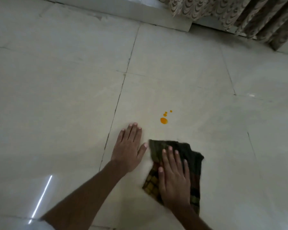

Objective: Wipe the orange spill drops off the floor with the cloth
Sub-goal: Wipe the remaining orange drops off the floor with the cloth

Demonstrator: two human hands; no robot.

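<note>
- Sitting untouched on a pale tile of the floor (198,77), the orange spill drops (164,120) are being observed as one larger blob with a few smaller dots trailing just beyond it; no smearing is being seen around them.
- The cloth (188,151), dark and checked, is being pressed flat to the tile nearer the person, its far edge lying near the drops but apart from them.
- The right hand (174,178) is being laid palm-down on the cloth with fingers spread, not pinching it; this is being judged as a grip suited to sliding the cloth forward over the drops.
- The left hand (129,150) is being held flat on bare tile just beside the cloth, fingers extended and together, holding nothing; it is being judged as a brace for body weight.
- Containers: none are being seen, so no contents are being recorded.
- A patterned curtain (239,15) is hanging well apart from the spill, at the far wall.
</note>
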